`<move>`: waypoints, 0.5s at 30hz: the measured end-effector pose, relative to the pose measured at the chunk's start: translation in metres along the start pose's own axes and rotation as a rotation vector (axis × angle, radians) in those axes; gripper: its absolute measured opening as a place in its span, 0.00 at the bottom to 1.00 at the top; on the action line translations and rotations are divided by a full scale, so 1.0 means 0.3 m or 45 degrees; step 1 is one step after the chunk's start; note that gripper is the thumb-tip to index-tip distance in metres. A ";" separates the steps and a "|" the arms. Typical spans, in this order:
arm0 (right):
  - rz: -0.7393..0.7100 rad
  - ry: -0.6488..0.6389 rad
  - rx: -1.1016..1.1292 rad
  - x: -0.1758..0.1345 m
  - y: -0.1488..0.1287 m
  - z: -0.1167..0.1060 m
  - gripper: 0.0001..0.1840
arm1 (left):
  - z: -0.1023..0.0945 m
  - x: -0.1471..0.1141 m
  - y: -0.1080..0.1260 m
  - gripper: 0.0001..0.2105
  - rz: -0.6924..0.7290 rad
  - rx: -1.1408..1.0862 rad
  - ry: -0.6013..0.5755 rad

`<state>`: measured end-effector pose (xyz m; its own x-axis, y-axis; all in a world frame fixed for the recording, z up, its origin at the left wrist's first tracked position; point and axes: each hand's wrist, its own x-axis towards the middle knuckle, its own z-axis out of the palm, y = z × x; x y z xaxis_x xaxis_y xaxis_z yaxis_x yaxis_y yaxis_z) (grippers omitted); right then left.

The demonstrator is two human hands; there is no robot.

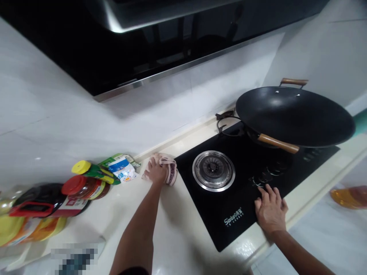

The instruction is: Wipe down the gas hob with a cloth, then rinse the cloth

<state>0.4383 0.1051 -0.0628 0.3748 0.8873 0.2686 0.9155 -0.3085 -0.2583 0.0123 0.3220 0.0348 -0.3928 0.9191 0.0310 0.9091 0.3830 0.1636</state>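
My left hand presses a pinkish, dark-printed cloth onto the pale countertop, just left of the stove. Its fingers are bent over the bunched cloth, and part of the cloth is hidden under the palm. On the front edge of the black glass gas stove rests my right hand, empty, its fingers spread on the glass close to the white markings. Between the two hands lies a round metal burner without its pan support.
A large black wok with wooden handles sits over the right burner. A black pan support stands behind. Left are a white-and-blue packet, a red-lidded jar and several bottles. The range hood hangs above.
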 end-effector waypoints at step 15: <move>-0.001 -0.008 -0.072 0.015 -0.024 -0.033 0.25 | 0.050 -0.162 0.267 0.28 0.288 -0.091 -0.053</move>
<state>0.4350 0.1080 -0.0505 0.3732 0.8896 0.2632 0.9227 -0.3263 -0.2054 0.1062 0.3094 0.0315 -0.1729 0.9843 0.0345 0.9606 0.1608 0.2265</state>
